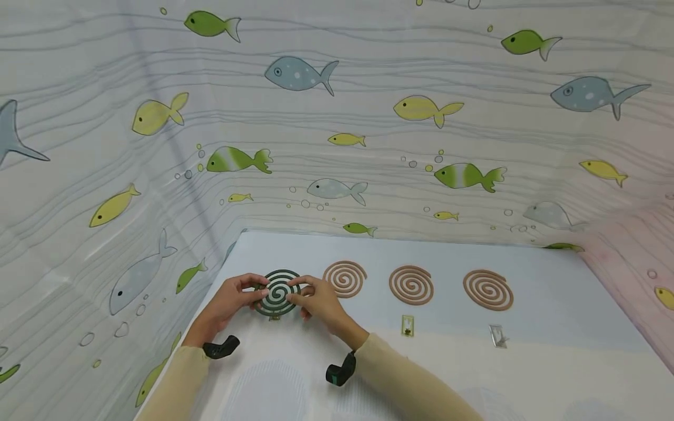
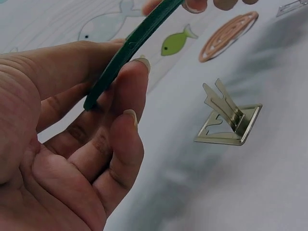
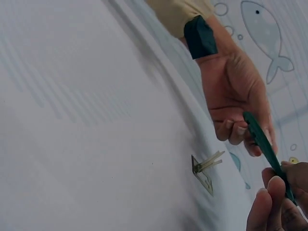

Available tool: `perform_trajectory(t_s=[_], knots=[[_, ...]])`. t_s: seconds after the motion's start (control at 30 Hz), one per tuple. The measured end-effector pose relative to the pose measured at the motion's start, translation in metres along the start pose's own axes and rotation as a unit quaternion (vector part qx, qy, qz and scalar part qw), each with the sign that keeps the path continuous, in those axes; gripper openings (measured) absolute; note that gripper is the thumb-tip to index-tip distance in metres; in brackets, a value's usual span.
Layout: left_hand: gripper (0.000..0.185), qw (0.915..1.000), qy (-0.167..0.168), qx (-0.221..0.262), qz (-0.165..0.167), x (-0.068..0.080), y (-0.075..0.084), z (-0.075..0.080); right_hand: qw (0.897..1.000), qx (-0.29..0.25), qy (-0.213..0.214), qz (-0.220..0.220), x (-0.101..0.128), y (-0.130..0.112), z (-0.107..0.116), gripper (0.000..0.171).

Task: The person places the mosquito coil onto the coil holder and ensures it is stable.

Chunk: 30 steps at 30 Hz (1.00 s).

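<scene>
Two hands hold one green coil (image 1: 277,292) between them, lifted off the table (image 1: 553,362). The left hand (image 1: 231,299) pinches the coil's left rim: in the left wrist view the thumb lies on one face and the fingertips (image 2: 137,65) press the other, with the edge of the disc (image 2: 130,48) running away from the palm as a thin green strip. The right hand (image 1: 318,301) pinches the opposite rim, thumb and fingers curled round it; in the right wrist view its fingertips (image 3: 274,190) close on the near end of the strip (image 3: 262,139) while the left hand (image 3: 236,96) grips the far end.

The coil is a flat spiral, tilted so that its face turns towards the head camera. Seen edge-on, its long axis runs straight from one hand's fingers to the other's, left to right across the table.

Just below the fingers, on the table, lies a small metal stand (image 2: 231,120) with its prongs bent upward; it does not touch the coil. Beyond the right hand's fingers, three brown coils (image 1: 412,285) lie flat in a row, the nearest just beside that hand. Two more stands (image 1: 407,325) lie on the near side of the brown coils, well apart from the fingers.
</scene>
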<state>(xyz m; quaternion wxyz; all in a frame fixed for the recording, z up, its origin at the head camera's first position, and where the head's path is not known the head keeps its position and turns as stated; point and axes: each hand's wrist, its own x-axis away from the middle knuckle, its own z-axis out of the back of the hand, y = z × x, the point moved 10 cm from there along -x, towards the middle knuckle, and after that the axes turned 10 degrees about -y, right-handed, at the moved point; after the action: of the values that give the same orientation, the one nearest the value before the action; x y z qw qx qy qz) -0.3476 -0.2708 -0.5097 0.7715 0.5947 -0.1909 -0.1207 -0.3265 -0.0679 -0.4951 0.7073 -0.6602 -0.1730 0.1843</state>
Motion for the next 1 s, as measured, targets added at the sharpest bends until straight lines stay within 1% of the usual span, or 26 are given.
perform_trajectory(t_s=[0.13,0.37,0.6,0.87,1.0], knots=[[0.043,1.0,-0.005,-0.001,-0.002,0.004,-0.004,-0.001,1.0,-0.001,-0.011,0.0,0.002,0.002,-0.004,0.028],[0.045,1.0,-0.005,0.007,-0.004,0.006,-0.008,-0.002,1.0,-0.008,-0.007,0.012,0.007,-0.001,-0.008,0.027],[0.044,1.0,-0.006,0.006,-0.003,0.007,-0.009,-0.002,1.0,-0.013,-0.008,0.002,0.009,0.003,-0.012,0.025],[0.043,0.9995,-0.029,0.009,-0.008,0.007,-0.011,-0.006,1.0,-0.016,-0.018,-0.006,0.01,0.008,-0.017,0.025],[0.042,0.9991,-0.039,0.015,-0.004,0.006,-0.014,-0.008,1.0,-0.016,-0.018,-0.005,0.011,0.01,-0.018,0.025]])
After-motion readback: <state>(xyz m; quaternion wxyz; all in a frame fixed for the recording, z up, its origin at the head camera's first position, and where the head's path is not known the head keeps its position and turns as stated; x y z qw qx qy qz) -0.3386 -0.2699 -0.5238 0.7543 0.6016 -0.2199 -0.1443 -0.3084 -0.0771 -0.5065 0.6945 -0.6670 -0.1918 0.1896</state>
